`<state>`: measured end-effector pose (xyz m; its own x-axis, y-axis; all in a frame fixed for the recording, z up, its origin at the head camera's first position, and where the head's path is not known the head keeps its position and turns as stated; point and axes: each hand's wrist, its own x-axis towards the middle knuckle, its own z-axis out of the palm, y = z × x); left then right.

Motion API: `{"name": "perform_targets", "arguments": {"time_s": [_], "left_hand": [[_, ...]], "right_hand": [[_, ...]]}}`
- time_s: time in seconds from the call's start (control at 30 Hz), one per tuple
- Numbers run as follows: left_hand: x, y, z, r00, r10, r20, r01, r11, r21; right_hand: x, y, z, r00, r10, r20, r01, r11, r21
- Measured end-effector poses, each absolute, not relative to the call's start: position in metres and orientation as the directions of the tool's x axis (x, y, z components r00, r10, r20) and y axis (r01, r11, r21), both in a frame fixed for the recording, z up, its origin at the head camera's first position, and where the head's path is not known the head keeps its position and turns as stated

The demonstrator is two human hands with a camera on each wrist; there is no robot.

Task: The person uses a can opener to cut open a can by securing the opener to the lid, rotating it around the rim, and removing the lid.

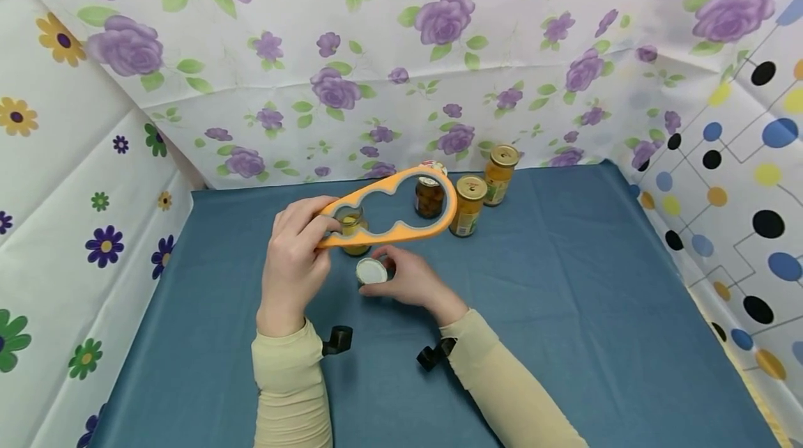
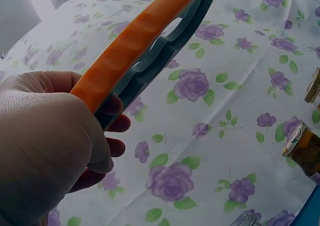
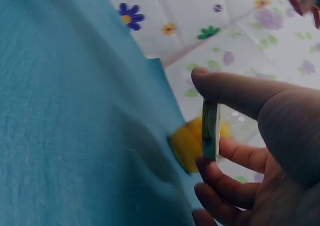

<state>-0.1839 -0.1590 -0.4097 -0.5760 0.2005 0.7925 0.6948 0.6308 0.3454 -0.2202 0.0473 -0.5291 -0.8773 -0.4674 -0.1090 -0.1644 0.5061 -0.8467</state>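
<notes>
My left hand (image 1: 293, 260) grips one end of an orange jar opener (image 1: 401, 230) with grey scalloped inner edges, held up above the table. The left wrist view shows the thumb and fingers around the opener's end (image 2: 117, 56). Below and behind it stands a lidless glass jar (image 1: 357, 251) with yellow contents, partly hidden by the opener. In front of that jar, my right hand (image 1: 410, 277) pinches a jar lid (image 1: 371, 272) by its rim. The right wrist view has the lid (image 3: 211, 131) edge-on between thumb and fingers, apart from the jar.
A jar with dark contents (image 1: 429, 198) shows through the opener, with a red-and-white lid (image 1: 434, 166) near it. Two gold-lidded jars (image 1: 468, 207) (image 1: 500, 176) stand right of it. Flowered cloth (image 1: 335, 89) hangs behind the blue tabletop (image 1: 564, 295).
</notes>
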Motion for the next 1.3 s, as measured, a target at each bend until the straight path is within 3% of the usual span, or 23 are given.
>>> {"name": "perform_targets", "arguments": {"time_s": [0.13, 0.37, 0.73, 1.3], "left_hand": [[-0.184, -0.161, -0.410, -0.562, 0.203, 0.802, 0.699, 0.634, 0.330], [-0.184, -0.163, -0.410, -0.551, 0.197, 0.811, 0.700, 0.639, 0.321], [-0.185, -0.162, -0.410, -0.576, 0.216, 0.788, 0.690, 0.645, 0.328], [-0.185, -0.159, -0.410, -0.597, 0.239, 0.765, 0.683, 0.651, 0.330]], "right_hand": [[-0.224, 0.034, -0.531, -0.868, -0.484, -0.111, -0.222, 0.579, -0.785], [-0.228, 0.018, -0.532, -0.898, -0.390, -0.202, -0.141, 0.691, -0.709], [-0.221, 0.001, -0.534, -0.938, -0.305, -0.162, -0.188, 0.845, -0.501], [-0.217, -0.001, -0.544, -0.962, -0.259, -0.089, -0.177, 0.837, -0.518]]}}
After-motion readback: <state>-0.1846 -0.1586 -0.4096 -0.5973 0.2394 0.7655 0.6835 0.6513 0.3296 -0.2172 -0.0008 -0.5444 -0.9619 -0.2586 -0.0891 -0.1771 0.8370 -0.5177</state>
